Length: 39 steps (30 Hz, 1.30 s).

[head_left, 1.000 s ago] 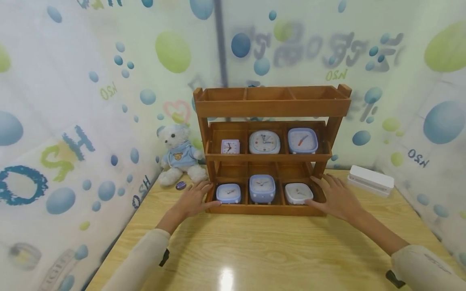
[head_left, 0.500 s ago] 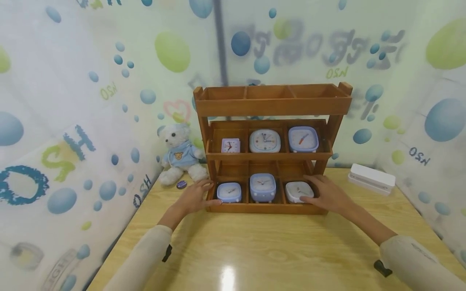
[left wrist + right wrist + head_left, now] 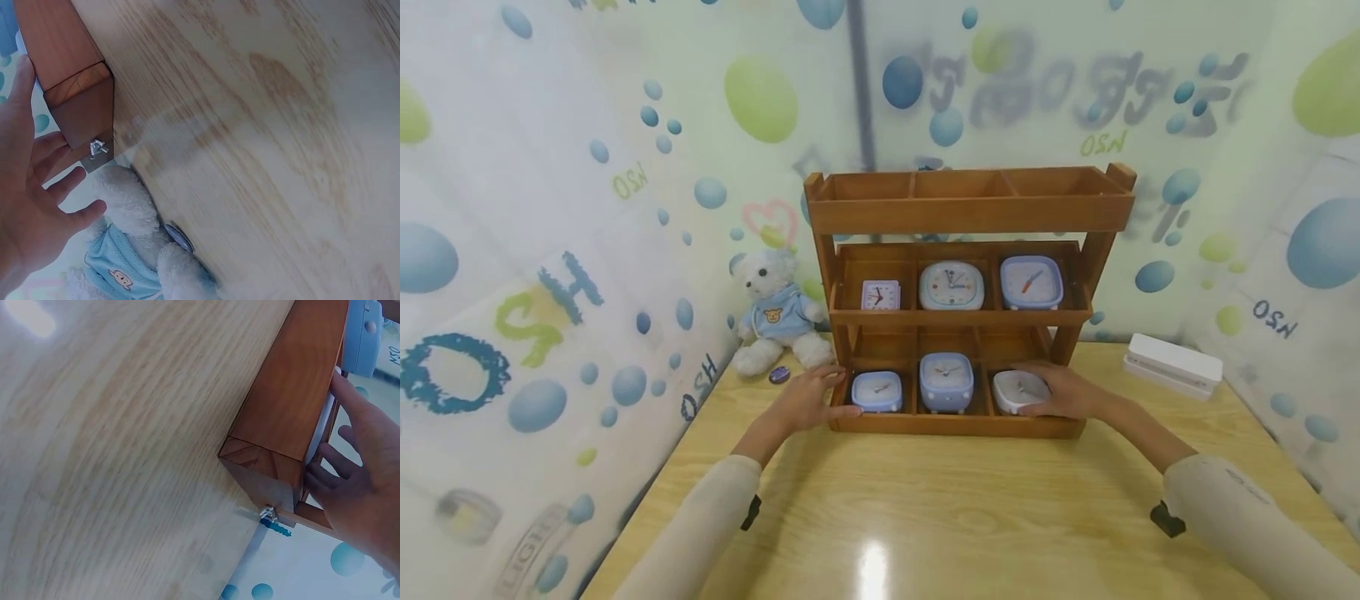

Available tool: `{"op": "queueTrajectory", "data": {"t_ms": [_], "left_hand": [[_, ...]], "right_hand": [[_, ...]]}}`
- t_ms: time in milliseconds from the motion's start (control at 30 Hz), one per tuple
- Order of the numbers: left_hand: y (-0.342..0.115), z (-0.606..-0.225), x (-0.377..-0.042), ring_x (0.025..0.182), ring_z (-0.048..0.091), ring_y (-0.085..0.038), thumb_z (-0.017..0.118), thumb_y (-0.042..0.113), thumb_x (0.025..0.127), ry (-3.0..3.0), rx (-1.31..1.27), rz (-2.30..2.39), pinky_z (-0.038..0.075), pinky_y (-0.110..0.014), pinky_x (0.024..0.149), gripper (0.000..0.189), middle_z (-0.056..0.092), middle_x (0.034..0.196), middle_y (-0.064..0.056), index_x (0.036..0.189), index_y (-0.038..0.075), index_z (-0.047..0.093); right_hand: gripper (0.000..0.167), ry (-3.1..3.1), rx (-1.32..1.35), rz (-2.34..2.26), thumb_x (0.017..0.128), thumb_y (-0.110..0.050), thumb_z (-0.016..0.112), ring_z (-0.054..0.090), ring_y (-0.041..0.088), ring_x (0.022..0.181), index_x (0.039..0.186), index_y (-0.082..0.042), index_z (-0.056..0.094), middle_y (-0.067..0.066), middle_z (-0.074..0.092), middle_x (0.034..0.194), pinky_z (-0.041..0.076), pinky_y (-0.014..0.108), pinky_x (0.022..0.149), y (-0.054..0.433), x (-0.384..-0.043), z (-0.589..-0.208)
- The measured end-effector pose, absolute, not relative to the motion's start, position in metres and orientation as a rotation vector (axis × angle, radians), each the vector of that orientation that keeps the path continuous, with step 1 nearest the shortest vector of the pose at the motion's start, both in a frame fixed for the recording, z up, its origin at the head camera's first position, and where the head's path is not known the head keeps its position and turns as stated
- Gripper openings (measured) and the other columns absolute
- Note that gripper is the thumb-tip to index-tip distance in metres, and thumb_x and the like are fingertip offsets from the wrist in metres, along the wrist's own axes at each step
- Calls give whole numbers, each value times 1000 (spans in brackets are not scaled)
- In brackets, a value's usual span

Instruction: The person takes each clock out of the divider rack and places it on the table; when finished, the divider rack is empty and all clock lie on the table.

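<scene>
A brown wooden shelf rack (image 3: 970, 215) holds small alarm clocks. In its lowest tier sit a blue clock (image 3: 877, 390) at left, a taller blue clock (image 3: 947, 377) in the middle and a white alarm clock (image 3: 1017, 388) at right. My right hand (image 3: 1067, 392) holds the white alarm clock, thumb at its front and fingers over its far side; in the right wrist view the rack's front board hides most of it. My left hand (image 3: 805, 402) is at the rack's left end, fingers spread, thumb by the left blue clock's lower edge; in the left wrist view that hand (image 3: 28, 200) grips nothing.
The middle tier carries a small pink-purple clock (image 3: 881, 295), a pale rounded clock (image 3: 951, 286) and a blue-rimmed clock (image 3: 1032, 282). A white teddy bear (image 3: 782, 315) and a purple disc (image 3: 779, 375) lie left of the rack. A white box (image 3: 1172, 365) stands right, on the wooden table (image 3: 970, 508).
My right hand has moved left from the rack's right end onto the white alarm clock and closed around it. The left hand has stayed at the rack's left end.
</scene>
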State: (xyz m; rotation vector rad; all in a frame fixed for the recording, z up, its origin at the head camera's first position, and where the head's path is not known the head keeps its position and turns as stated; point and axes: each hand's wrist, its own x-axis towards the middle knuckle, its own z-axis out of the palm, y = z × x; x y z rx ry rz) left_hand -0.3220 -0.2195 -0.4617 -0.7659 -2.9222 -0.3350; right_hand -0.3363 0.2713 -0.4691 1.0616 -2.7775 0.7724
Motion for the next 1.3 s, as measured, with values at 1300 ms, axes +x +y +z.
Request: {"op": "queueTrajectory", "data": {"t_ms": [1300], "left_hand": [[-214, -452, -323, 136, 52, -43, 72, 69, 86, -3016, -714, -307, 46, -55, 109, 92, 53, 152, -18, 144, -2, 60]], "right_hand": [[70, -2685, 1048, 565, 67, -49, 96, 64, 32, 109, 124, -13, 77, 12, 67, 120, 54, 51, 88, 292, -329, -428]]}}
